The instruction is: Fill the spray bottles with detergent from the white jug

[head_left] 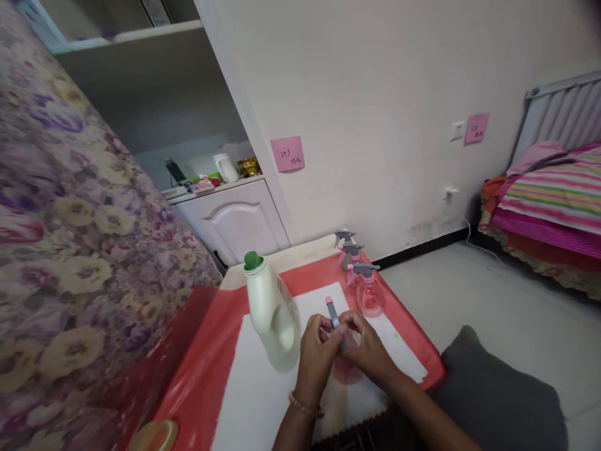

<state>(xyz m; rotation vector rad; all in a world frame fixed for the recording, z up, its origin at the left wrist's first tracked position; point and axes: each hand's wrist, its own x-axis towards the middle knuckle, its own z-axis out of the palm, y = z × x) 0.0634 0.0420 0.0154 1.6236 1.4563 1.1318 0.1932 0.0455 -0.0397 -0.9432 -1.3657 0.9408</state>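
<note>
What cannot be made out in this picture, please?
Head view:
Whether the held sprayer head sits on the pink bottle: hidden by the hands.
Rear spray bottles: bodies mostly behind the nearest one.
Pale green jug: label print too small.
Round object: cut off by the bottom edge.

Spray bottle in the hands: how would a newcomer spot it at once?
Find the red-covered table, then the white sheet on it. Right of the pale green jug is a pinkish spray bottle. Unlike the three farther spray bottles, it has the left hand and right hand at its gray head.
</note>
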